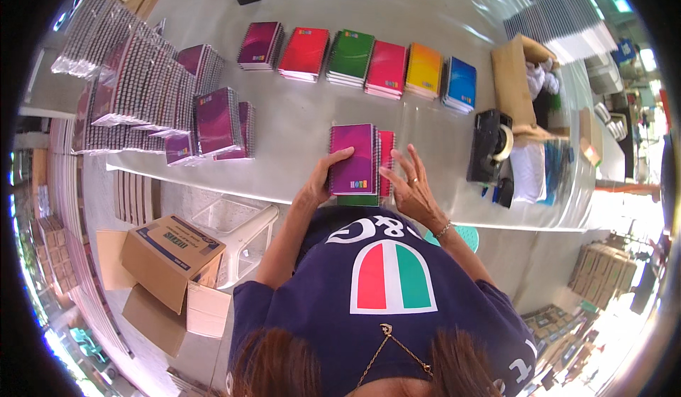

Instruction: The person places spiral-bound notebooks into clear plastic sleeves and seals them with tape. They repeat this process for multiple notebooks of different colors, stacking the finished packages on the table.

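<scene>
Both hands squaring a small stack: left hand [317, 184] gripping the purple notebook [352, 158] by its near-left edge, right hand [410, 188] open-fingered just right of the grip, best tapping edges flush.

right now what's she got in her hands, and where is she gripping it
The left hand grips the small stack of notebooks, purple one on top, by its left long edge. The right hand rests open-fingered at the stack's right edge, steadying rather than clearly gripping.
</scene>
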A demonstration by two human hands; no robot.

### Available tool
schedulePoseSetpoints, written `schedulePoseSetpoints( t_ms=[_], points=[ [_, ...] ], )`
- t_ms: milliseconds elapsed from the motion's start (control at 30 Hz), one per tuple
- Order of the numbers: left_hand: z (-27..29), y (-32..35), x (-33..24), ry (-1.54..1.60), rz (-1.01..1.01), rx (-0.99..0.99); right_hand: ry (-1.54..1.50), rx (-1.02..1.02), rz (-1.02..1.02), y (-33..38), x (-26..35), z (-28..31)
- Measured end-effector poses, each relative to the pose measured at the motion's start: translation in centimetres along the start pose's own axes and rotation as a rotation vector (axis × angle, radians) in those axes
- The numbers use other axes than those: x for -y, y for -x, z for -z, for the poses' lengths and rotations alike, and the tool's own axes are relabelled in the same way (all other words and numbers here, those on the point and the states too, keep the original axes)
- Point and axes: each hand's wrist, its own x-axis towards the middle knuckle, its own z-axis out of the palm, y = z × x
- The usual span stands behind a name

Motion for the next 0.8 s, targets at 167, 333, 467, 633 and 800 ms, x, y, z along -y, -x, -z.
schedulePoseSetpoints(
  t_ms=[167, 333, 467, 633, 800],
  points=[
    [-3.1, 0.2, 1.2, -0.306, 0.030, 0.096, -0.234, -0.192, 0.153, 2.7, 0.4, -1.0],
    [-0.3, -0.6, 1.0, -0.843, -0.106, 0.151, -1.069, -0.542, -0.636, 1.9, 2.8, -1.7],
    [-4.4, 1.1, 0.3, -1.572, -0.792, -0.209, -1.081, -0.488, -0.617, 1.2, 0.3, -1.0],
    [-4.0, -0.5, 0.8, -1.295, -0.833, 0.134, -1.108, -0.309, -0.488, 1.5, 0.4, 0.9],
    [-0.3, -3.7, 5.5, -0.860, -0.648, 0.113, -1.145, -0.376, -0.500, 1.8, -0.7, -6.4]
  ],
)
